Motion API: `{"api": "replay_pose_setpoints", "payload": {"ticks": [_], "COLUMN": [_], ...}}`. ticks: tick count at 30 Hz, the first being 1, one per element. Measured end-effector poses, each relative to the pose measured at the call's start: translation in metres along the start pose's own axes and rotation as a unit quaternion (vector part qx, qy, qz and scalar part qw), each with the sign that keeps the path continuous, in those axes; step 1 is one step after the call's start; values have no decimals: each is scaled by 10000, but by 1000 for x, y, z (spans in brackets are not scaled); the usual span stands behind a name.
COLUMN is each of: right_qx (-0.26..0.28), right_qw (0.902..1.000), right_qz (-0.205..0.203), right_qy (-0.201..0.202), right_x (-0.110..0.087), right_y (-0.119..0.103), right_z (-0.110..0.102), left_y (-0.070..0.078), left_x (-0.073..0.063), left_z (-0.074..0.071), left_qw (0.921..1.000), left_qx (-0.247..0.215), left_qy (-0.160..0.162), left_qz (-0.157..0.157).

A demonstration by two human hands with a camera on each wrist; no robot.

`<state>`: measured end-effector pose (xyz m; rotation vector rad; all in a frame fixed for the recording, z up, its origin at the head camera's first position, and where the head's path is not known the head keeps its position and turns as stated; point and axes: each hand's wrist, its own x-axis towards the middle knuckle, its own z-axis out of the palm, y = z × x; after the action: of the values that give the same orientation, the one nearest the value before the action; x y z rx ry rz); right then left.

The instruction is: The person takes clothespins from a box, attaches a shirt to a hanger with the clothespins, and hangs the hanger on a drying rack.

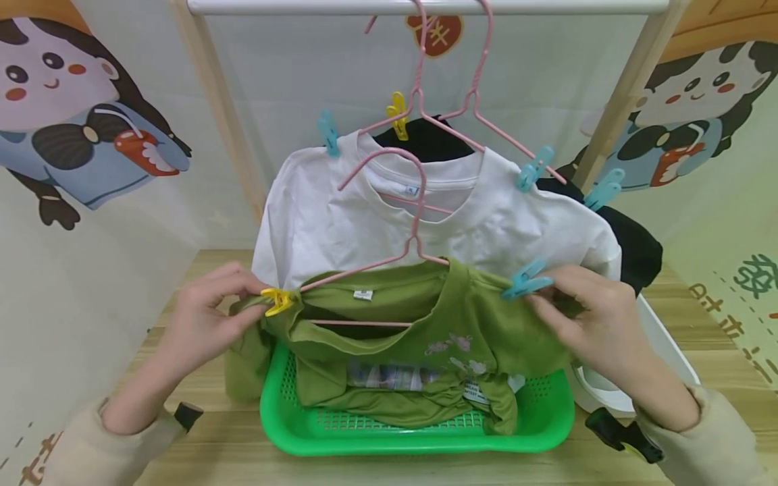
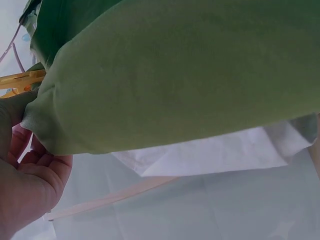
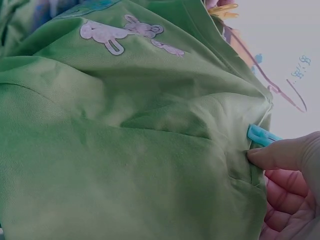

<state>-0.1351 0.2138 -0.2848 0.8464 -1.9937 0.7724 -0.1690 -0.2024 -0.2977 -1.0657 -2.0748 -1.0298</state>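
A green shirt (image 1: 486, 317) with a bunny print hangs on a pink hanger (image 1: 415, 233), its lower part bunched in the green basket (image 1: 419, 445). A yellow clothespin (image 1: 277, 301) clips one shoulder and a blue clothespin (image 1: 525, 278) the other. My left hand (image 1: 213, 310) pinches the shirt's shoulder cloth beside the yellow clothespin; the left wrist view shows thumb and fingers on either side of the fabric. With thumb in front and fingers behind, my right hand (image 3: 292, 175) grips the other shoulder just outside the blue clothespin.
Behind hangs a white shirt (image 1: 340, 223) with blue clothespins on its hanger, and black garments (image 1: 632, 243) show past it. A white rail (image 1: 425, 7) on wooden posts spans the top. To the right, a white container (image 1: 668, 344) stands on the wooden table (image 1: 200, 432).
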Motion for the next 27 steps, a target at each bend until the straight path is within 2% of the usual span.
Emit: {"api": "replay_pose_setpoints", "payload": {"ticks": [2, 6, 10, 14, 19, 27], "right_qx": [-64, -174, -206, -276, -561, -1056], "right_qw": [9999, 9994, 9983, 9967, 9936, 9861], "right_qz": [-63, -125, -107, -38, 20, 217], "right_qy": [72, 255, 541, 759, 977, 1265], "right_x": [7, 25, 47, 67, 88, 115], "right_y": [-1, -7, -14, -19, -15, -14], "right_z": [-2, -7, -9, -7, -1, 9], "left_y": [-1, -2, 0, -3, -8, -15], "left_x": [5, 18, 34, 48, 66, 100], "left_z": [-4, -12, -15, -14, -10, -4], "left_qw": [9999, 9989, 9929, 9808, 9611, 9333], "left_qx": [-25, -48, -19, -169, -210, 620], "left_qy": [118, 469, 1076, 1722, 2442, 3164], "left_qz": [58, -61, -505, -895, -1273, -1580]}}
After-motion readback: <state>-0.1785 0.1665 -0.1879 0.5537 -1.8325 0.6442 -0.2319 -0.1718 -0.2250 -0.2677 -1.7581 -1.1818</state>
